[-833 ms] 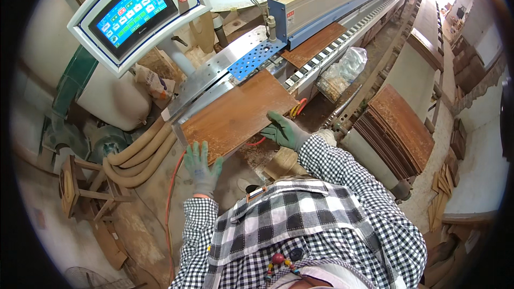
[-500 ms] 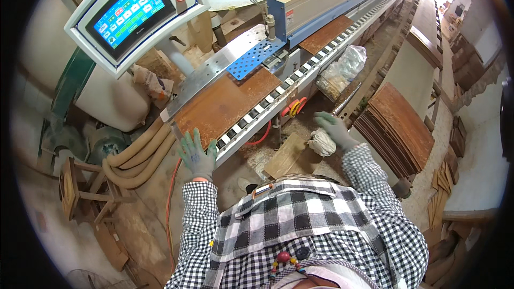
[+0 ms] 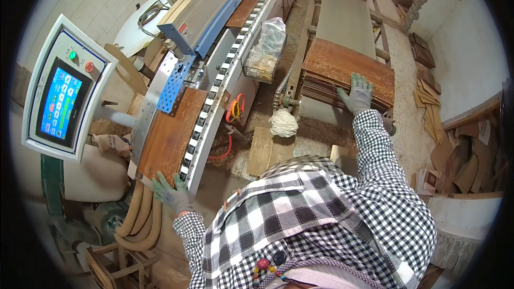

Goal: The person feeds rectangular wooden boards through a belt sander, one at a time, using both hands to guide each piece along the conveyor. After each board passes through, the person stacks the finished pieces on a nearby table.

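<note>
My left hand [image 3: 173, 192], in a grey-green work glove, lies with spread fingers at the near end of a reddish-brown wooden board [image 3: 170, 134]. That board rests on the machine's infeed table, its far end by a blue perforated plate [image 3: 175, 83] and its right side along the black-and-white conveyor track [image 3: 199, 124]. My right hand [image 3: 358, 94], gloved alike, is spread over the near edge of a stack of similar boards [image 3: 348, 63] on the right. Its fingers reach onto the top board; neither hand is closed around anything.
A control panel with a lit screen [image 3: 62, 101] stands at the left. Between machine and stack are a wire basket holding a plastic bag [image 3: 272, 37], a whitish bundle [image 3: 283, 123] and a red hose [image 3: 227, 147]. Tan ducts [image 3: 140, 219] and a wooden stool [image 3: 120, 267] lie near left.
My view has turned to the right. My right hand has moved from beside the whitish bundle onto the board stack. The left hand stays at the near end of the board on the machine.
</note>
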`<action>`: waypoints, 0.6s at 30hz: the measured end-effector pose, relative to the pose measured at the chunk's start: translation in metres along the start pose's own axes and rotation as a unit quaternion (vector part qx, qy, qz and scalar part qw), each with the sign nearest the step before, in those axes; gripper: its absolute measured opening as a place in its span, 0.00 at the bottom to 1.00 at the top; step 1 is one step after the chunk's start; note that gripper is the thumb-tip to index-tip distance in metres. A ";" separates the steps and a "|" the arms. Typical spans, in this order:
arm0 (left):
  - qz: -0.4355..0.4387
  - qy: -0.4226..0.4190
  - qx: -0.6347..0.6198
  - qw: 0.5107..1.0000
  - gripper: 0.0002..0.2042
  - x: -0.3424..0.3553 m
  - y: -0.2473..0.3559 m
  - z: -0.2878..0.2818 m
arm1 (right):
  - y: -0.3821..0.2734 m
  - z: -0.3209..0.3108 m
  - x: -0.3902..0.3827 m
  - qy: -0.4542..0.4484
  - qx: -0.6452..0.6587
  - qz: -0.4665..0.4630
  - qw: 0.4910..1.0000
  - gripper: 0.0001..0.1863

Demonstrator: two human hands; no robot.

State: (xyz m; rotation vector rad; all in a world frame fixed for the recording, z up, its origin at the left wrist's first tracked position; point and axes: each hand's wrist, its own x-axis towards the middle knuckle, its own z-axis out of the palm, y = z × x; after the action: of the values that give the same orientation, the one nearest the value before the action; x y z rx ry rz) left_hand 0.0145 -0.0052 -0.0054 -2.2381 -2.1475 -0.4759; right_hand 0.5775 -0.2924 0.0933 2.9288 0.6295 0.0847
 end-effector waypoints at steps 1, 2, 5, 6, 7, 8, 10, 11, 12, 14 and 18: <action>-0.003 0.000 0.004 1.000 0.34 0.002 -0.001 0.002 | 0.001 0.002 -0.003 0.003 0.005 -0.001 1.000 0.47; -0.011 -0.006 0.003 1.000 0.34 0.002 0.002 0.001 | 0.002 0.004 -0.007 0.016 -0.004 -0.005 1.000 0.46; -0.008 -0.002 -0.001 1.000 0.34 0.002 -0.001 0.002 | 0.002 0.008 -0.029 0.034 0.005 -0.016 0.999 0.46; -0.008 -0.004 0.000 1.000 0.34 0.001 -0.001 0.001 | 0.004 0.015 -0.032 0.069 0.010 -0.029 0.997 0.45; -0.009 -0.005 0.001 1.000 0.34 0.000 -0.001 0.000 | 0.006 0.016 -0.036 0.078 0.035 -0.033 0.996 0.43; -0.012 -0.005 0.004 1.000 0.34 -0.001 -0.003 -0.002 | 0.004 0.012 -0.041 0.088 0.061 -0.040 0.993 0.41; -0.004 -0.008 -0.013 1.000 0.34 -0.001 0.001 -0.002 | 0.002 0.012 -0.054 0.171 0.131 -0.078 0.973 0.32; -0.006 -0.007 -0.021 1.000 0.34 -0.001 0.000 -0.004 | -0.003 0.017 -0.062 0.250 0.167 -0.117 0.947 0.26; 0.000 0.001 -0.035 0.999 0.34 -0.001 -0.003 -0.002 | -0.010 0.021 -0.069 0.271 0.188 -0.152 0.932 0.23; 0.001 0.010 -0.021 1.000 0.34 -0.001 -0.007 0.001 | -0.024 0.039 -0.075 0.170 0.409 -0.109 0.890 0.20; 0.012 0.031 -0.006 0.999 0.36 0.000 -0.016 0.010 | -0.011 0.081 -0.038 -0.157 0.866 0.106 0.462 0.37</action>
State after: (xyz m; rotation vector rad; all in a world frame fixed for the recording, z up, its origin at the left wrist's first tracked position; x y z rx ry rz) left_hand 0.0010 -0.0019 -0.0185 -2.2224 -2.0904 -0.5517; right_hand 0.5455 -0.3090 0.0107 4.2663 0.0540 -2.4787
